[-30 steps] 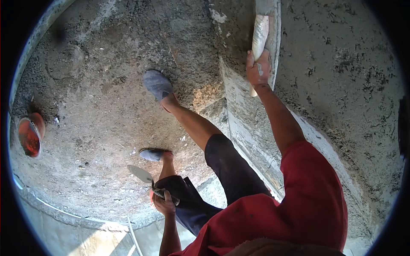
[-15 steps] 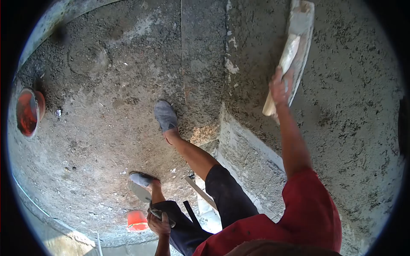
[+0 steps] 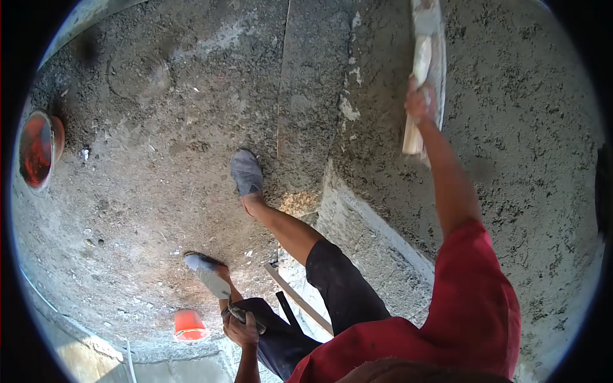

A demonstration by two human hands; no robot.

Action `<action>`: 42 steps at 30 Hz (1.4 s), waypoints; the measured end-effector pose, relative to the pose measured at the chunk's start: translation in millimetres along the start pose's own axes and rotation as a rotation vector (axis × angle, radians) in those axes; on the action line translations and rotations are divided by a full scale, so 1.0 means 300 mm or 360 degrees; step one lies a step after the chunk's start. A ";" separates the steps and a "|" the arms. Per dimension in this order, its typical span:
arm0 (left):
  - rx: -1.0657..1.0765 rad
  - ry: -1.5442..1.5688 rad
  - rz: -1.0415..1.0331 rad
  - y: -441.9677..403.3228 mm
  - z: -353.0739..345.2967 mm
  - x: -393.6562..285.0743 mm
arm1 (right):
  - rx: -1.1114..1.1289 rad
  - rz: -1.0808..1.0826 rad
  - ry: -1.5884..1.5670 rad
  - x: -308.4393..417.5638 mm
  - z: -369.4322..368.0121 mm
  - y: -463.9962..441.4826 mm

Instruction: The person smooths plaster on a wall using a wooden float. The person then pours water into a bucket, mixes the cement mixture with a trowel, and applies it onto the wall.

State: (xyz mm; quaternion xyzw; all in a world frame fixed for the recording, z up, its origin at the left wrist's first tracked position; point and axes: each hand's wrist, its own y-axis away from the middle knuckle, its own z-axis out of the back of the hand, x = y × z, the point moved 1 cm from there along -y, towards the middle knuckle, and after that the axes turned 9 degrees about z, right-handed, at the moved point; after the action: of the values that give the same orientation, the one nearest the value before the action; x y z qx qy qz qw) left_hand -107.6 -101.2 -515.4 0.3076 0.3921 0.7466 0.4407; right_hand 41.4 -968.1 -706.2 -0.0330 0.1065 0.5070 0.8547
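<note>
My right hand (image 3: 422, 105) is closed around the handle of a long plastering float (image 3: 429, 51). The float lies against the rough grey mortar wall (image 3: 511, 140), its upper end reaching the top of the view. Low on the left, my left hand (image 3: 241, 329) grips a trowel (image 3: 214, 283) by its handle. The trowel's pointed blade aims up and to the left, over one leg and close to a shoe. Its blade looks grey and flat.
An orange bucket (image 3: 40, 153) stands at far left, and a smaller orange bucket (image 3: 189, 325) is near my left hand. A wooden strip (image 3: 299, 299) leans beside my legs. A pale concrete ledge (image 3: 377, 233) juts out below the wall. Debris dots the dirt floor (image 3: 159, 210).
My right hand and the float have moved a little up and left along the wall, and the float stands more upright. My left hand keeps the trowel, with small movement.
</note>
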 end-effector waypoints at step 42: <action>0.0087 -0.0085 -0.0056 -0.012 0.065 0.037 | -0.1888 0.5480 0.4434 0.293 0.273 0.954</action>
State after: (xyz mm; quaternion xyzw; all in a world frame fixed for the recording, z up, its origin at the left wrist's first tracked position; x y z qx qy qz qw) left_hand -95.0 -83.9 -507.3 0.3324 0.4056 0.7194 0.4555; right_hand -155.8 -740.5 -630.6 0.3154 -0.2396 -0.1524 0.9055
